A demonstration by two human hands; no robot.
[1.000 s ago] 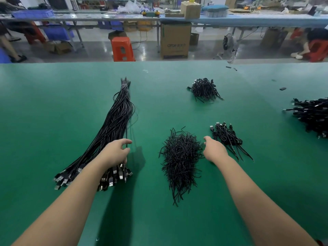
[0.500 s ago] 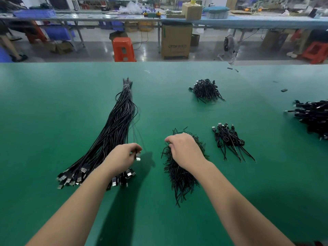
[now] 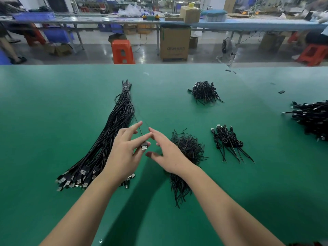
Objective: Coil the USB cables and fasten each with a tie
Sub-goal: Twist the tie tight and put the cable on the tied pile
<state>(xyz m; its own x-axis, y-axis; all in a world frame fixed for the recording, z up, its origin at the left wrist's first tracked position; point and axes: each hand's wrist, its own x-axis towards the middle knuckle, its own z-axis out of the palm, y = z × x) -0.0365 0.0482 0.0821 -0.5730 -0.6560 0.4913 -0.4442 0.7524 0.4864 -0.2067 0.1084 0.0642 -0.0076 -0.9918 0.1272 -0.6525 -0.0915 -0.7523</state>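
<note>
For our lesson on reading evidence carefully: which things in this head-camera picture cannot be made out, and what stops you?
- Whether the right hand holds a tie: its palm faces away.
- Near end of the heap of thin black wire ties: hidden under the right wrist.
- Some silver plugs of the long black USB cable bundle: behind the left hand.
- Black cable pile at the right: cut off by the frame edge.

Single head-worn wide-angle view, looking forward and down across green table (image 3: 53, 121); both forearms enter from bottom edge, workshop floor beyond the far edge.
</note>
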